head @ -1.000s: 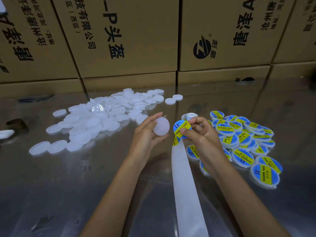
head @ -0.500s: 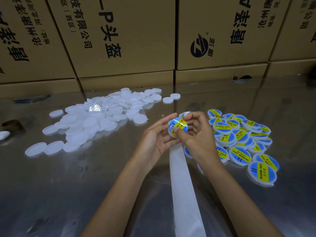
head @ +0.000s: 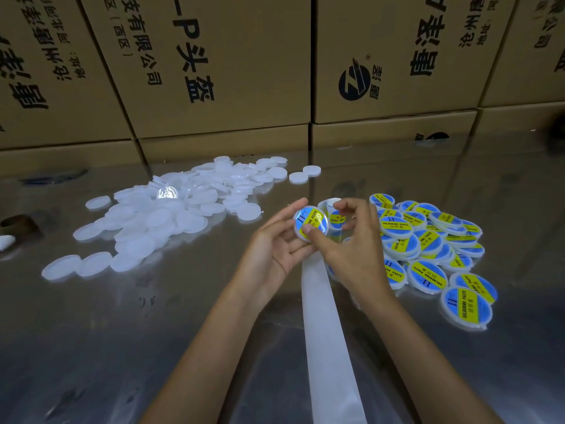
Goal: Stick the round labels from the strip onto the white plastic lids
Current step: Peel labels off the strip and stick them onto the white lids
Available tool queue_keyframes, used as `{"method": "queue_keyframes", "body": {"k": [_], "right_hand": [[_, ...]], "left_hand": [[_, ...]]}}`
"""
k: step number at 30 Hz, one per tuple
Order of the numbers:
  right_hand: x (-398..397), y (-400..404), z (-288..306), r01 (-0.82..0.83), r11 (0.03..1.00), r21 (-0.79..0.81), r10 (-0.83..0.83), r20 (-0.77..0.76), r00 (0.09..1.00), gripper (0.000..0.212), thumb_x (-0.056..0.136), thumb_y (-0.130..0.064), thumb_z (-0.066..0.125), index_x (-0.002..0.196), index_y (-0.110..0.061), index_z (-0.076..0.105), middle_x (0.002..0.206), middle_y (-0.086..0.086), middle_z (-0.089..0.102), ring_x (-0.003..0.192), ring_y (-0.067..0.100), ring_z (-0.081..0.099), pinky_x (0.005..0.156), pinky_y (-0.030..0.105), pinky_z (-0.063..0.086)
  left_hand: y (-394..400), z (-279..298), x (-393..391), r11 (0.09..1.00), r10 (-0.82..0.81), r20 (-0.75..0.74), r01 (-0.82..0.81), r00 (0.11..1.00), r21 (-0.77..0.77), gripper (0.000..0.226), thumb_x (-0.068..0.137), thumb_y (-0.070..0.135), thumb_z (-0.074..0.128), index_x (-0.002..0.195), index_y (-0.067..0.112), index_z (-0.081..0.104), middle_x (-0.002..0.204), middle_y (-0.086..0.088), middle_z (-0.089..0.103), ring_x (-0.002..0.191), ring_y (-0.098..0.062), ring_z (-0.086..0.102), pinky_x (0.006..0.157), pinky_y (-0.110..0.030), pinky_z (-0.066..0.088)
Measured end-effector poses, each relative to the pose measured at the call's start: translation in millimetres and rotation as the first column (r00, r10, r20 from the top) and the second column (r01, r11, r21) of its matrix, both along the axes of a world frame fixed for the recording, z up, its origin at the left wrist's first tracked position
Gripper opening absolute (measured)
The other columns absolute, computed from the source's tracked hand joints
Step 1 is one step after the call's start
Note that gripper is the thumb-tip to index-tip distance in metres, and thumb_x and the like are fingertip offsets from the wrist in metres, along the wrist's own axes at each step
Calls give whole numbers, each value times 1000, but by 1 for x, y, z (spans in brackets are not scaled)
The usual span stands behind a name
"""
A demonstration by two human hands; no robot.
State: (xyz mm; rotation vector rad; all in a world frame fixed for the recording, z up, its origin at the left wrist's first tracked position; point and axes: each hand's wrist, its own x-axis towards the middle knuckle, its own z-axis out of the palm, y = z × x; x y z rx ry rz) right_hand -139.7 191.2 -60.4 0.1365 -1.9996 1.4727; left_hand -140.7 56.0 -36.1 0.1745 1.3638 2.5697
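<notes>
While left hand [head: 276, 244] cradles labelled lid [head: 311, 225] face-up, right hand [head: 351, 240] thumb presses label; band diagonal.

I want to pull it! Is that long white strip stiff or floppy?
Probably floppy: the strip looks thin and lies flat on the table, curling up by the right hand. Likely very light and slippery, since it looks glossy.

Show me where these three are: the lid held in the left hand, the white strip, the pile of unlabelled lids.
lid in the left hand [head: 311, 224], head view, on its blue-and-yellow label.
white strip [head: 327, 347], head view, mid-length of the bare backing.
pile of unlabelled lids [head: 159, 218], head view, middle of the heap.
</notes>
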Motion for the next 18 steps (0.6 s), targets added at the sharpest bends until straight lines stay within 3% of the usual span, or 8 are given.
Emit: {"method": "queue_keyframes", "body": {"k": [3,7,13,18], "right_hand": [[1,-2,1,-57,998,-31,60,69,996,50,68,-46,86,102,-26,56,105,-11,56,96,9,54,79,24,47],[3,-2,4,-37,997,-73,40,39,998,40,71,-42,86,90,-21,57,92,-8,63,86,13,55,71,26,46],[2,1,6,34,987,-159,-31,18,999,26,80,-34,80,73,-17,61,70,-5,64,71,15,59,67,32,49],[-3,4,0,50,989,-141,-55,-32,998,28,92,-34,69,73,-14,61,68,-3,63,67,20,59,64,37,48]], "left_hand": [[3,0,1,998,-27,25,26,999,55,37,97,1,43,127,8,64,125,-20,68,112,-32,69,93,-40,58],[4,1,3,996,-69,23,67,997,59,48,83,6,53,130,8,63,127,-22,66,117,-37,65,94,-42,57],[4,-2,2,995,-103,22,103,994,7,39,96,3,39,122,9,68,121,-20,70,110,-35,69,87,-43,60],[5,-2,3,994,-107,46,106,993,13,38,96,5,40,120,10,69,120,-18,71,108,-35,70,88,-44,60]]}}
